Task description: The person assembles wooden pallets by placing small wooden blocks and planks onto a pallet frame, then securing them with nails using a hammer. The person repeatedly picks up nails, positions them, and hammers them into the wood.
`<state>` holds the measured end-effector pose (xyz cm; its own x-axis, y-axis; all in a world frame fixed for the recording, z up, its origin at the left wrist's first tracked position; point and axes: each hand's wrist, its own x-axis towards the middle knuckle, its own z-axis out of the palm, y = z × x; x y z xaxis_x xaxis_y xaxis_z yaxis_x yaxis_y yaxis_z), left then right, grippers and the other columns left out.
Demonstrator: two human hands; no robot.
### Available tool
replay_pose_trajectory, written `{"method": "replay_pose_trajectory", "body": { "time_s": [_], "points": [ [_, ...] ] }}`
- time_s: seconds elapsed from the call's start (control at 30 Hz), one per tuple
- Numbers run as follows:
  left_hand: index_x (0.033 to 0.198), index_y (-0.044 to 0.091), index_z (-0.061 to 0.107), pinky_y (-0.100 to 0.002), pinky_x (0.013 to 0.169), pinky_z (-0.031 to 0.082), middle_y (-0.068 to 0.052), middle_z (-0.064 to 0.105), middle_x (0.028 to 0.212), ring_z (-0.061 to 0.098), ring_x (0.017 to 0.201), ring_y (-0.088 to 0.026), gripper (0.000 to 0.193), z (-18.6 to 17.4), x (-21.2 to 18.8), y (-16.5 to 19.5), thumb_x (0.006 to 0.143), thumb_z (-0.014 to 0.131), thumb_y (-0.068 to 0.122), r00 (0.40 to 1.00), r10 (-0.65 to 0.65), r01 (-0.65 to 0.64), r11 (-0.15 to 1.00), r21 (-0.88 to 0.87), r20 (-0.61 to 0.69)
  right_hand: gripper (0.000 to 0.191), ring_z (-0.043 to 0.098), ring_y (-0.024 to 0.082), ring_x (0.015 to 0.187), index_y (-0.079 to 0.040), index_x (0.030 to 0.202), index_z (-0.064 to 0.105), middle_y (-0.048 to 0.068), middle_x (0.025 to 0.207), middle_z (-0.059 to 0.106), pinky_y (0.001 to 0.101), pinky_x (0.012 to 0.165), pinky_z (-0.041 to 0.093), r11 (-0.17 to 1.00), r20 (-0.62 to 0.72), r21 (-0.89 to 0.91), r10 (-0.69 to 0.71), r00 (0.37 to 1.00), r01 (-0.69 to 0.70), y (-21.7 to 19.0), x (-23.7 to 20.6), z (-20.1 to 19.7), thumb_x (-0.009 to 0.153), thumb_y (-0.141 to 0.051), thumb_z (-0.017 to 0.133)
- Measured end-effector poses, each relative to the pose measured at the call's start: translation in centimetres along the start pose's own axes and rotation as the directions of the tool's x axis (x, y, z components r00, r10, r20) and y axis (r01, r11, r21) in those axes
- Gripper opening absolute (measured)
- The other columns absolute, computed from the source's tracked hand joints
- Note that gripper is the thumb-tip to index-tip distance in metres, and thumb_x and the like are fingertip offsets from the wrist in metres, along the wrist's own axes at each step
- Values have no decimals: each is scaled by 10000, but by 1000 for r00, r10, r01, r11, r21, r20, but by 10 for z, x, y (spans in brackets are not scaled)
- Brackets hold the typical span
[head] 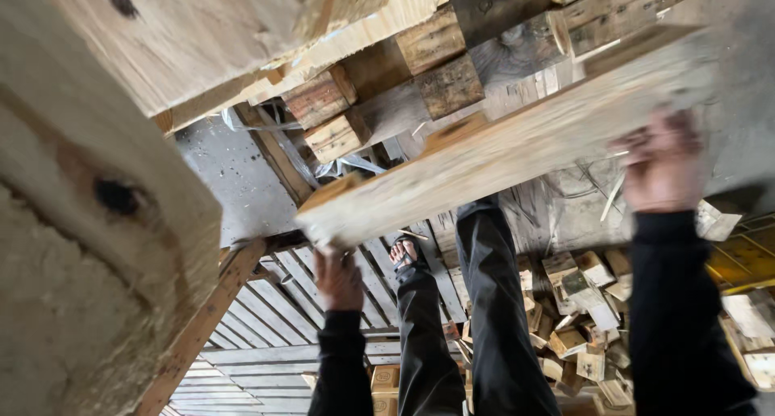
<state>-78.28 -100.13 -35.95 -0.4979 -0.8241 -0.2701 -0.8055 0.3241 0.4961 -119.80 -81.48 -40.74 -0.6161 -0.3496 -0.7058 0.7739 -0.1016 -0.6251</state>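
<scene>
Head view: long pale wooden plank [500,153] is held raised at an angle, above the person's black trouser legs [484,303] and a sandalled foot [404,254]. Left hand [339,279] is at the plank's near lower end; it looks closed on the underside edge, but fingers are partly hidden. Right hand [663,161] is clamped over the far upper part and motion-blurred.

Risks, as I judge them:
- Left grip sits right at the end. If it slips, the plank drops onto the foot, which is open-toed.
- Rough sawn faces on bare hands mean splinters, possibly nails; can't see any.
- Stacked pallets [420,69] sit close behind the plank. A swing could catch a block and twist it out of the grip.
- Loose wood offcuts [581,319] and slatted pallet [282,311] underfoot make poor footing.
</scene>
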Motion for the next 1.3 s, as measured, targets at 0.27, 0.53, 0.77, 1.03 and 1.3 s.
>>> {"method": "replay_pose_trajectory", "body": {
  "time_s": [0.27, 0.53, 0.77, 1.03, 1.3],
  "points": [
    [1183, 199, 551, -187, 437, 396, 4, 680, 965, 653, 703, -79, 223, 83, 102, 71, 1000, 677, 177, 798, -445, 397, -118, -910, 406, 149, 665, 25, 1079, -208, 1042, 639, -99, 1107, 701, 188, 1019, 573, 925, 74, -376, -35, 997, 60, -75, 83, -27, 1014, -315, 540],
    [1125, 173, 606, -214, 381, 337, -27, 683, 871, 464, 521, -31, 130, 83, 90, 64, 1062, 710, 218, 911, -362, 219, 23, -975, 196, 437, 503, 145, 642, -123, 780, 519, 26, 741, 552, 357, 843, 558, 993, 2, -45, -113, 994, 113, -81, 75, 15, 1134, -299, 707],
    [1119, 222, 610, -203, 344, 276, 25, 661, 766, 398, 435, -21, 215, 97, 114, 49, 938, 697, 299, 697, -567, 563, 55, -825, 439, 332, 575, 165, 719, -140, 917, 526, 20, 757, 568, 401, 819, 540, 999, 34, -39, 1, 999, 1, -54, 96, 31, 1128, -293, 731],
    [1094, 177, 620, -212, 364, 284, 8, 658, 763, 409, 453, -34, 247, 114, 117, 58, 938, 703, 350, 731, -601, 515, 173, -840, 324, 346, 641, 160, 720, -125, 1047, 506, -12, 768, 542, 493, 898, 623, 979, -61, -204, -1, 998, -12, -48, 111, 35, 1128, -422, 664],
    [1069, 132, 630, -220, 385, 293, -10, 655, 759, 421, 472, -46, 309, 114, 127, 58, 938, 710, 400, 737, -612, 500, 210, -840, 285, 371, 628, 186, 695, -110, 1003, 473, 37, 743, 521, 450, 838, 659, 985, 26, -165, -40, 999, 43, -36, 125, -2, 1145, -428, 602]
  ]
}}
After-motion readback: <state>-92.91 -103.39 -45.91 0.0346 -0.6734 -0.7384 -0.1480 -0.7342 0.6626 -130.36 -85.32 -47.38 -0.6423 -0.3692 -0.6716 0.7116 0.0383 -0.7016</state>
